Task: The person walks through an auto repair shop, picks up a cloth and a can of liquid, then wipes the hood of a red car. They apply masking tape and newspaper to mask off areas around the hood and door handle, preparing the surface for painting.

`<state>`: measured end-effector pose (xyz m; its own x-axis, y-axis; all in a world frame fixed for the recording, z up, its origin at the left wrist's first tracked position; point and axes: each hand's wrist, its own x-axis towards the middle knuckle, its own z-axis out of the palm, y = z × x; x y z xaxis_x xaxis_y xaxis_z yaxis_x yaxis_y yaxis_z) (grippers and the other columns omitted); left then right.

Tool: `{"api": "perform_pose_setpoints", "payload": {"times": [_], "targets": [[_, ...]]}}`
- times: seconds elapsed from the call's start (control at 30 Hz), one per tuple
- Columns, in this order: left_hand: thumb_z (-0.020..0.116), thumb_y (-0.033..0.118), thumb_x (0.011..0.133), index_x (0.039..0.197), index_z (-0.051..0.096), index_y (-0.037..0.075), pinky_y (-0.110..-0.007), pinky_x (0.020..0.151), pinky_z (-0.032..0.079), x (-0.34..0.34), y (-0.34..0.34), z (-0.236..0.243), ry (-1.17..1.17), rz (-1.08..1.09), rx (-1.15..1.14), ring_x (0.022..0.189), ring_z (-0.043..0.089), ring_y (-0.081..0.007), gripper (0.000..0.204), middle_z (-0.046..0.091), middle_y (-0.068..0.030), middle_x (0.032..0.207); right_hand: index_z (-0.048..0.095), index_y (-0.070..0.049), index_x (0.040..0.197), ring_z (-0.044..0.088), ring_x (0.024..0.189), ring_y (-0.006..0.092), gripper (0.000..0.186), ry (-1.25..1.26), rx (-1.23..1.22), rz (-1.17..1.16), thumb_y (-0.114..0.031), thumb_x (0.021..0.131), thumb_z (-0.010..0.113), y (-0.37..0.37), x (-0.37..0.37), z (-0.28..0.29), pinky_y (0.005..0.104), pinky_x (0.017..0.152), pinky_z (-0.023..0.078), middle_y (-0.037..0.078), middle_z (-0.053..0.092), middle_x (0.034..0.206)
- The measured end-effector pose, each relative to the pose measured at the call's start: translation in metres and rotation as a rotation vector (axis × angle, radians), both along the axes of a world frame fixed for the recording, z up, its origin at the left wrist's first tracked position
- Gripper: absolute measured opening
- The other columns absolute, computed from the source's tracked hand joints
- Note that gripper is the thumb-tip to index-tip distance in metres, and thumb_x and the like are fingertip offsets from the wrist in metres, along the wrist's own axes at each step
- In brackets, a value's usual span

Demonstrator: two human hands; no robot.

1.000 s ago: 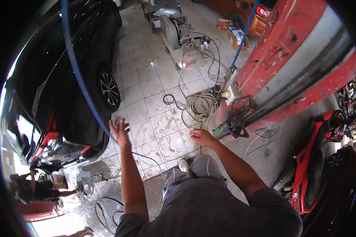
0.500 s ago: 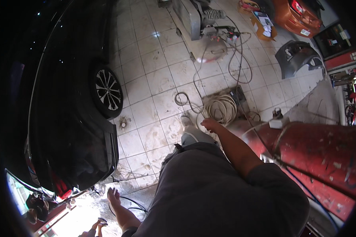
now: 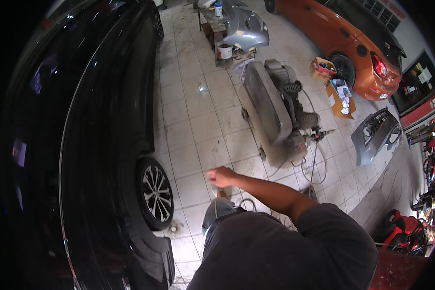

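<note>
My right hand (image 3: 220, 177) reaches over the tiled floor in the middle of the head view, fingers curled, with anything inside them hidden. It is above my foot, between the black car's rear wheel (image 3: 155, 192) and a dusty air compressor (image 3: 270, 108) with hoses. My left hand is out of view. The black car (image 3: 101, 121) stands close along my left side. Behind my right arm, coiled hose (image 3: 246, 204) lies partly hidden on the floor.
A bench (image 3: 212, 24) with a silver bumper (image 3: 244, 31) and tubs stands ahead. An orange car (image 3: 338, 36), cardboard boxes (image 3: 343, 99) and a grey bumper (image 3: 372, 135) are at right. Motorcycles (image 3: 406, 232) line the lower right.
I have moved forward: the compressor is larger and nearer, and the red post has mostly left view. My right hand has swung leftward; my left hand has dropped out of view.
</note>
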<state>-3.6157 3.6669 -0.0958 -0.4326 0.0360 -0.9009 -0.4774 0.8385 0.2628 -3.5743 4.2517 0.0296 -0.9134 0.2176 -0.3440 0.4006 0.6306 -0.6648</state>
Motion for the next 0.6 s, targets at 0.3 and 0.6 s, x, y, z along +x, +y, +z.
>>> {"api": "perform_pose_setpoints", "payload": {"times": [0.3,0.6], "targets": [[0.061,-0.003,0.087,0.085,0.071,0.001,-0.039,0.048,0.054,-0.459,0.551,0.039,0.474,-0.589,0.431,0.054,0.065,-0.0206,0.011,0.07,-0.0102,0.069,0.073,-0.005,0.125,0.067,0.118,0.0365,0.055,-0.25,-0.202,-0.558,-0.052,0.097,0.062,0.205,0.143,-0.06,0.043,0.103,0.052,0.019,0.072,0.127],[0.056,0.035,0.105,0.095,0.071,0.003,-0.047,0.069,0.053,-0.488,1.032,0.137,1.02,-1.074,0.965,0.073,0.069,-0.0377,0.036,0.07,-0.0179,0.075,0.059,-0.006,0.146,0.057,0.133,0.0293,0.078,-0.076,-0.969,-1.099,-0.069,0.101,0.053,0.362,-0.023,0.001,0.0396,0.113,0.042,0.016,0.062,0.147]]}}
